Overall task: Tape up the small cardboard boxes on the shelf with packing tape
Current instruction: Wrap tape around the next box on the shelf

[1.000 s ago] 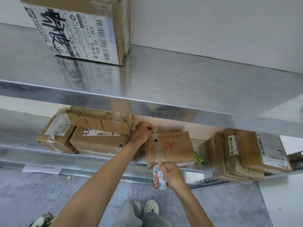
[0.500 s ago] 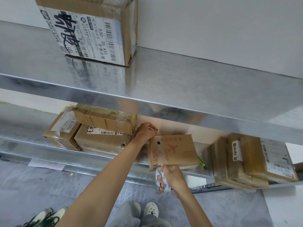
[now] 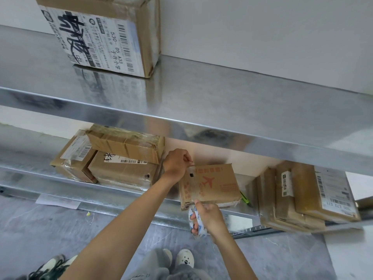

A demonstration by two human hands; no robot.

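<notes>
Mid-frame, the small brown cardboard box with a red aeroplane print point(image 3: 214, 184) sat on the lower steel shelf point(image 3: 125, 201). The left hand point(image 3: 176, 164) — fingers point(image 3: 186, 158) curled — pinched a strip of clear tape point(image 3: 190, 178) at the box's upper left corner; the right hand point(image 3: 209, 217) gripped the white-and-blue packing tape roll point(image 3: 191, 216) just below its lower left corner.

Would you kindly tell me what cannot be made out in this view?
Head view:
- Tape roll: mostly covered by the right hand.
- Green item: hidden behind the airplane-printed box.
- Tape strip end: pinched inside the left hand.
- Top-shelf box: cut off by the upper edge.
</notes>
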